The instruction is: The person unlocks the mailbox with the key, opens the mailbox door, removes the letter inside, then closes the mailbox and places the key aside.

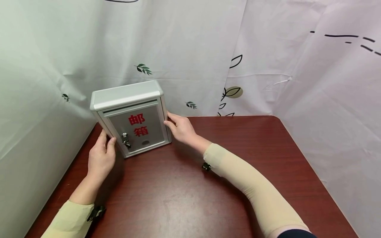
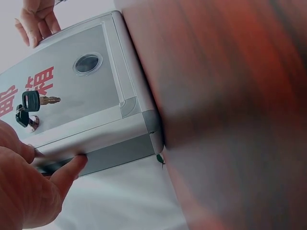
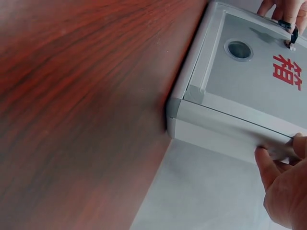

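A silver metal mailbox (image 1: 151,122) with red characters on its front door stands at the back left of the table. Keys (image 1: 126,142) hang from the lock at the door's left side. My left hand (image 1: 102,157) holds the mailbox by its left side, thumb near the front edge. On the opposite side my right hand (image 1: 182,128) grips it too, thumb toward the front and fingers along the side. In the left wrist view a round window (image 2: 88,63) shows low on the door. The mailbox's back is hidden.
The reddish-brown wooden table (image 1: 178,198) extends toward me and to the right. A white curtain (image 1: 190,43) with leaf prints hangs close behind the mailbox and along both sides of the table.
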A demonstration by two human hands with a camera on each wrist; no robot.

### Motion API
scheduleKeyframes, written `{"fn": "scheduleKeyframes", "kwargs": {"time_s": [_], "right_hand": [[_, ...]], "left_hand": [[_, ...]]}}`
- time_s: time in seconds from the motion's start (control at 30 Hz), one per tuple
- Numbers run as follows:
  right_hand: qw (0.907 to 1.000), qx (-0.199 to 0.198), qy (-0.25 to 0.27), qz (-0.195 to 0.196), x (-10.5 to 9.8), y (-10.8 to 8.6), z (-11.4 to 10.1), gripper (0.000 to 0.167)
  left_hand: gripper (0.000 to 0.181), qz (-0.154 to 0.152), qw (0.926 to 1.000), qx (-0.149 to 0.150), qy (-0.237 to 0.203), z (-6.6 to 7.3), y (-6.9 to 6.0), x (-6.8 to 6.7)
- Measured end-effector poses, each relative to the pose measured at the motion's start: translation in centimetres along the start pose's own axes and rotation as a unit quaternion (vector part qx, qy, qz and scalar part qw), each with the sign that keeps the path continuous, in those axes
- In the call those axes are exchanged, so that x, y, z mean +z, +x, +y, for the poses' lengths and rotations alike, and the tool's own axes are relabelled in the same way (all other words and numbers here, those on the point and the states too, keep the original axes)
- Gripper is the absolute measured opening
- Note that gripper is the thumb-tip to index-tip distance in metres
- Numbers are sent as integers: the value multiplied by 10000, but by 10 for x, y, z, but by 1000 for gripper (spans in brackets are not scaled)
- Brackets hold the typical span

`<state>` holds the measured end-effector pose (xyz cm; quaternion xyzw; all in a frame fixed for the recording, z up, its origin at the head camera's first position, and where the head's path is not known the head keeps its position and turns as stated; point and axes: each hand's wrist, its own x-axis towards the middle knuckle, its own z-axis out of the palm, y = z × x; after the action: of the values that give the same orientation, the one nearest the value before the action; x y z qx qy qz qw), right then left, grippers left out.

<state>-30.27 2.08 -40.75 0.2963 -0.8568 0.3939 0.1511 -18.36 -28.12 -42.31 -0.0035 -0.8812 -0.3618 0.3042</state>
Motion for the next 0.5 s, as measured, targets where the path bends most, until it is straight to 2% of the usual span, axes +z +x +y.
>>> {"fn": "scheduleKeyframes", "kwargs": {"time_s": [0.5], "right_hand": [[9992, 93, 97, 376, -14, -18, 6, 50]], "left_hand": [[54, -75, 9996, 207, -147, 10, 1, 12]]}}
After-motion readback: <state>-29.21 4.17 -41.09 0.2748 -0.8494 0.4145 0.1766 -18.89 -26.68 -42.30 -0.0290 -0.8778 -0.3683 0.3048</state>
